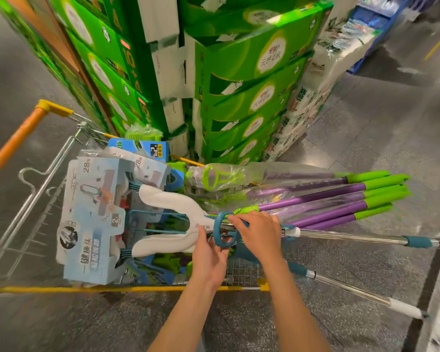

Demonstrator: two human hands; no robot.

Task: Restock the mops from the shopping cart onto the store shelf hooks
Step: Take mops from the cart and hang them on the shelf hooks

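The mop [229, 229] being handled has a steel pole, a teal ring-shaped wringer handle and a white folded sponge head shaped like a fork; it lies across the top of the shopping cart [127, 289], its pole running off past the cart's edge to the right of the fingers; the right hand [257, 233] lies over the pole just beside the teal ring, fingers curled down around it in a grip; the left hand [211, 252] comes up from below, fingers [222, 246] partly closed and touching the ring's lower rim; whether they pinch it I cannot tell. To the left of the fingers the white head rests on pale blue mop-head packages [92, 222]; beyond the fingers lie purple and green mops [341, 199] wrapped in clear plastic, their green ends pointing right; a second steel pole [353, 288] slants out near the right forearm. Behind the cart stand stacked green boxes [239, 80].
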